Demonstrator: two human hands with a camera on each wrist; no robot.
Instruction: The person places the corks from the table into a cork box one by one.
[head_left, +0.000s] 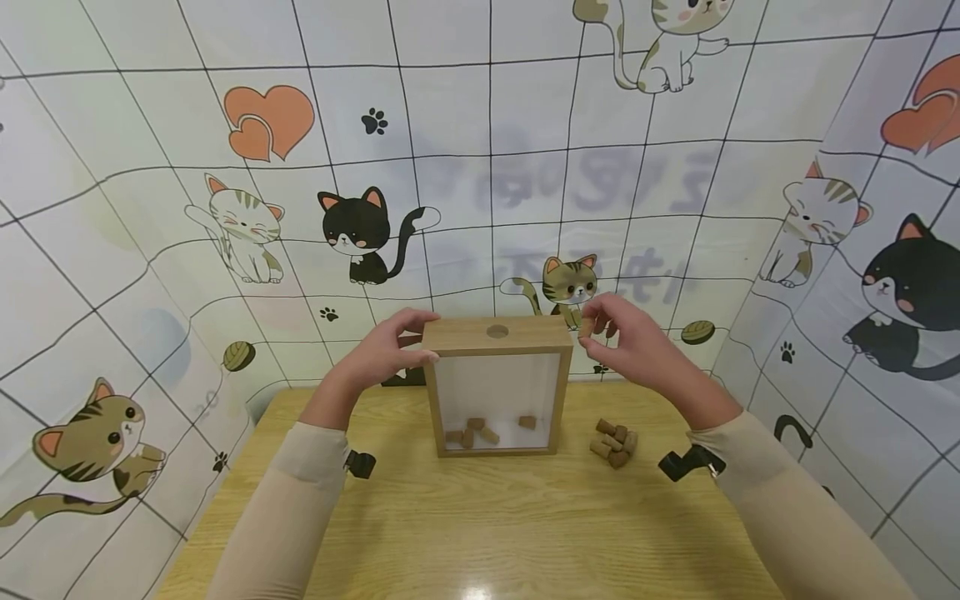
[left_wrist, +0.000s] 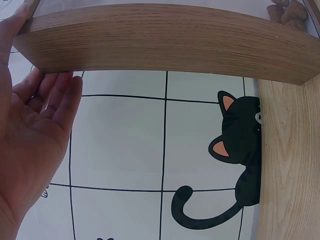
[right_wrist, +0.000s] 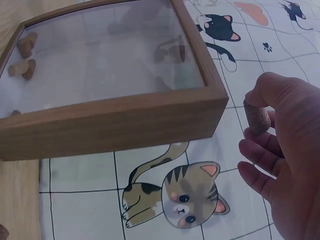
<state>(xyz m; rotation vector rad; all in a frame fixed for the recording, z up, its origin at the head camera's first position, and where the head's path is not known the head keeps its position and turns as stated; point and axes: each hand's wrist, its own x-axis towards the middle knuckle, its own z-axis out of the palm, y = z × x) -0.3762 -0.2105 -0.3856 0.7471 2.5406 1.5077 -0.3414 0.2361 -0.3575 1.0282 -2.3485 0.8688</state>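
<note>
A wooden box frame (head_left: 517,340) with a clear front stands upright on the table, a round hole (head_left: 497,332) in its top. Several corks (head_left: 489,435) lie at the bottom inside it. My left hand (head_left: 378,350) grips the box's upper left corner, thumb in front and fingers behind, as the left wrist view also shows. Just beyond the upper right corner, my right hand (head_left: 633,342) pinches a cork (right_wrist: 256,118) between thumb and fingers. That cork is apart from the box, at about the height of its top.
A small pile of loose corks (head_left: 617,443) lies on the wooden table (head_left: 480,525), to the right of the box. Behind the table hangs a white grid-patterned cloth (head_left: 465,192) printed with cats. Each wrist wears a black camera mount (head_left: 693,462).
</note>
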